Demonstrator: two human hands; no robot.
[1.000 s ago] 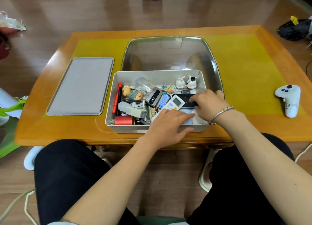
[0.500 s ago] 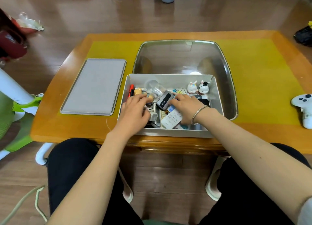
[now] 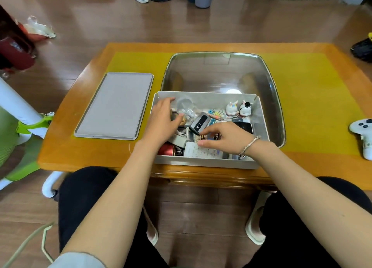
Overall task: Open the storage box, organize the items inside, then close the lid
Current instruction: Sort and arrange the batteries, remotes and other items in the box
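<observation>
The grey storage box (image 3: pixel 207 164) stands open at the table's near edge, full of small items. Its flat grey lid (image 3: pixel 114 106) lies to the left. My left hand (image 3: pixel 163 122) reaches into the box's left side, fingers stretched towards the far left corner beside a clear bulb (image 3: pixel 186 106). My right hand (image 3: pixel 223 141) hovers over a white remote (image 3: pixel 193 152), thumb on it and fingers bent down beside a grey-and-black case (image 3: pixel 199 123). Whether it grips anything is hidden. Two bunny figurines (image 3: pixel 231 108) stand at the back wall. A red cylinder (image 3: pixel 167 150) lies front left.
A large clear rounded tub (image 3: pixel 277 110) sits behind and around the box's far side. A white game controller (image 3: pixel 362 134) lies at the table's right. A green-and-white chair (image 3: pixel 20 126) stands left of the table. My knees are under the near edge.
My left hand has moved from the box's right front to its far left side. My right hand has shifted left onto the white remote, which now lies along the front wall.
</observation>
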